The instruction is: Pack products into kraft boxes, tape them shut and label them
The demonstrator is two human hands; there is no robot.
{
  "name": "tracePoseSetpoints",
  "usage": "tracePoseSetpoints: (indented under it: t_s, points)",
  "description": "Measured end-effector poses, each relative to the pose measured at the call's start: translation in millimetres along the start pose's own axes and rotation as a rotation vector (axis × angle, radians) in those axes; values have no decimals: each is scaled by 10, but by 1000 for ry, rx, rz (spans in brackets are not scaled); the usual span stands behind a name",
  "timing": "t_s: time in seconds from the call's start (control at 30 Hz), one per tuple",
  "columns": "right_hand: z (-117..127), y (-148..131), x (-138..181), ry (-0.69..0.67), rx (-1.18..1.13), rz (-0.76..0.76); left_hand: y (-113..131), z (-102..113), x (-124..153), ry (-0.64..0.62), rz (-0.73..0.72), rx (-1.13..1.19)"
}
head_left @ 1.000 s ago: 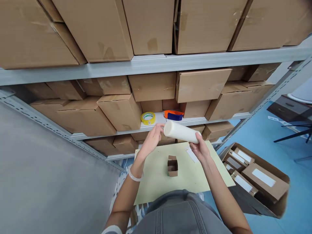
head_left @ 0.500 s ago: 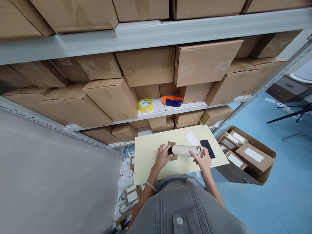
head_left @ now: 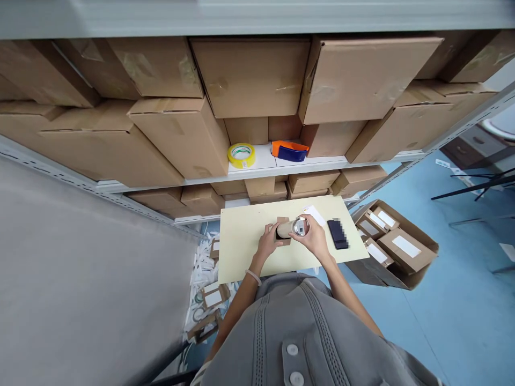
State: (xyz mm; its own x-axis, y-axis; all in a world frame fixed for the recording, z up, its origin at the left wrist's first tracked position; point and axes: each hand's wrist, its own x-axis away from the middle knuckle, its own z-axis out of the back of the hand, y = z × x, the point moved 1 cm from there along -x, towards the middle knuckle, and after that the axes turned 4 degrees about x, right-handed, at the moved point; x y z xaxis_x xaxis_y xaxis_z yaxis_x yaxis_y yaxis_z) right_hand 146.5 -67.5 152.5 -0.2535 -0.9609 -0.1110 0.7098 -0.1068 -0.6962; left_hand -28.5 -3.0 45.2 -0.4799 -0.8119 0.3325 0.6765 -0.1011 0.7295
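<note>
On the pale yellow board, a small cardboard box (head_left: 283, 220) has its flaps spread. Around its left side my left hand (head_left: 267, 243) is closed. A cream-coloured tumbler (head_left: 285, 230) with a shiny silver end sits partly inside the box, tilted toward me. My right hand (head_left: 316, 237) grips it at the silver end, fingers curled round the rim. How deep the tumbler sits is hidden by the box and my fingers. A black phone (head_left: 336, 234) and a white card (head_left: 314, 214) lie to the right of my hands.
Behind the board (head_left: 241, 257), a shelf (head_left: 261, 156) holds several cardboard boxes, yellow tape (head_left: 241, 155) and an orange-and-blue tape dispenser (head_left: 288, 150). A large carton (head_left: 420, 273) with labelled boxes stands on the floor at right. Scraps (head_left: 205, 273) litter the left floor beside a grey wall.
The tumbler has gone from lying level beside the box opening to partly inside the box, its silver end turned up. My right hand has moved left with it. The view has shifted.
</note>
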Motion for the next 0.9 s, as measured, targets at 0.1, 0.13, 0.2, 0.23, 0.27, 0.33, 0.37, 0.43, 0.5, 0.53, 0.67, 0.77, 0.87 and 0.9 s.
tracePoseSetpoints:
  t_s: [0.1, 0.13, 0.2, 0.23, 0.27, 0.33, 0.37, 0.43, 0.5, 0.53, 0.67, 0.77, 0.87, 0.9]
  points:
    - [7, 26, -25, -84, 58, 42, -4, -28, 13, 9, -16, 30]
    - [-3, 41, -33, -107, 81, 52, 1, -36, 18, 8, -26, 43]
    - [-59, 80, -52, -147, 133, 51, 11, -55, 24, 3, -44, 63]
    - [-110, 103, -63, -166, 166, 42, 14, -66, 26, 4, -48, 66]
    - [-175, 128, -73, -187, 204, 32, 14, -80, 25, 7, -49, 65]
    - [-336, 184, -89, -235, 290, 10, 4, -107, 20, 19, -45, 61]
    - [-422, 214, -95, -261, 335, -4, -6, -120, 17, 28, -40, 64]
    - [-580, 275, -102, -326, 418, -26, -32, -141, 7, 43, -28, 81]
    - [-699, 328, -111, -400, 480, -34, -59, -153, -3, 57, -20, 97]
    - [-740, 349, -118, -443, 501, -31, -70, -157, -7, 61, -18, 99]
    - [-823, 397, -176, -611, 572, -34, -95, -176, -23, 51, -16, 101]
    - [-866, 398, -238, -686, 612, -22, -107, -196, -26, 49, -31, 137]
    - [-926, 376, -290, -706, 617, -5, -123, -205, -22, 72, -41, 159]
    - [-944, 366, -301, -708, 617, 0, -128, -204, -20, 80, -42, 159]
